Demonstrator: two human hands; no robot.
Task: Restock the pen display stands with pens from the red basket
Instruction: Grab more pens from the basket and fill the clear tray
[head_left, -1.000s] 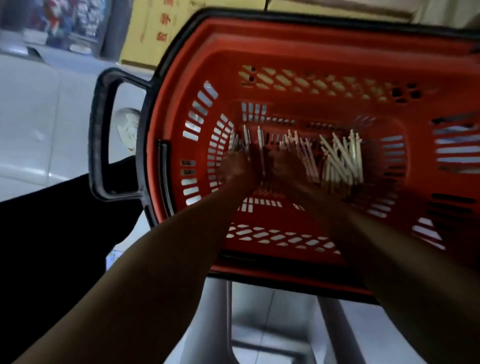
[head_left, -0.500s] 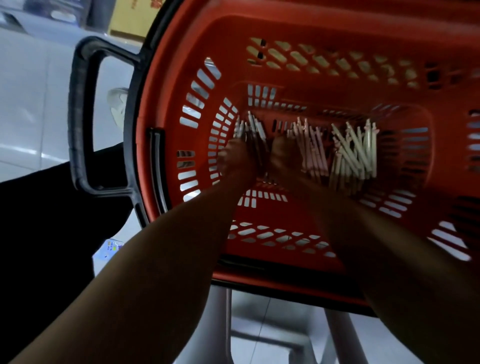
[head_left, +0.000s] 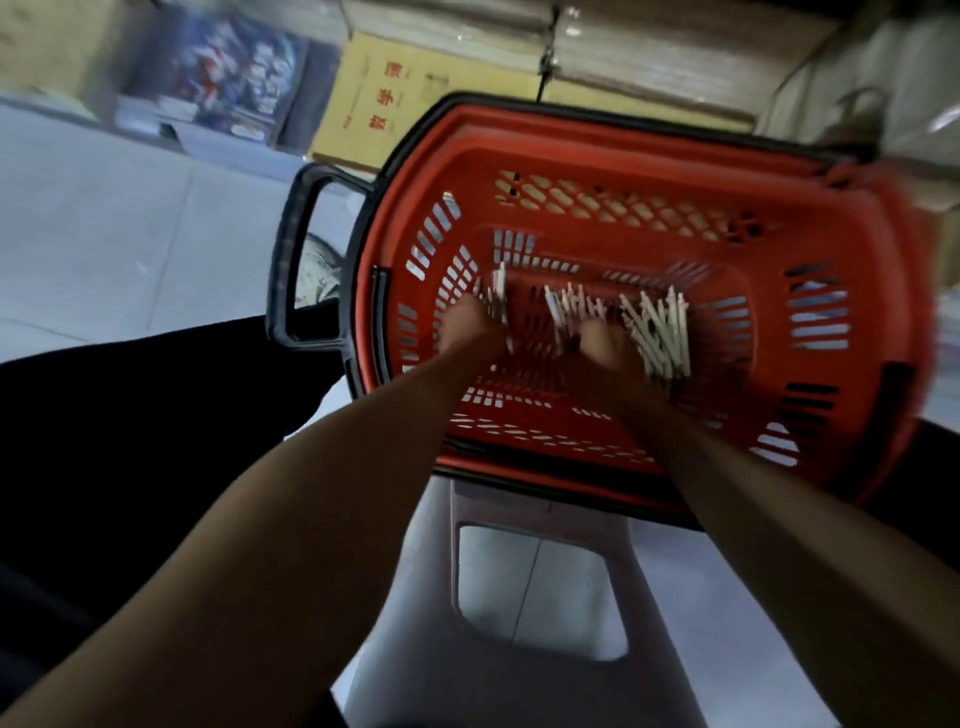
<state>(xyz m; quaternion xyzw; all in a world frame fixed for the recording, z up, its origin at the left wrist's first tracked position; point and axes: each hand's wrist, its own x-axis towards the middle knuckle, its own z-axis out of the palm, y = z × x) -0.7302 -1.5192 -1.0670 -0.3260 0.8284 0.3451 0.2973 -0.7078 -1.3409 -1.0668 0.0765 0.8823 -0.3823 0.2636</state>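
Lying in the red basket (head_left: 623, 156), pens (head_left: 660, 332) point lengthwise away.

A grey plastic stool (head_left: 654, 613) is standing on a pale tiled floor (head_left: 104, 234). Beyond the stool, a yellow cardboard box with red characters (head_left: 371, 114) is sitting on that floor.

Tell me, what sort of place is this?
Probably a stationery shop or its stockroom: a red shopping basket holding loose pens, cardboard boxes stacked behind it, and colourful packaged goods beside them.

From the person's head, one wide-angle camera looks steeply down, close above the red basket (head_left: 649, 156).
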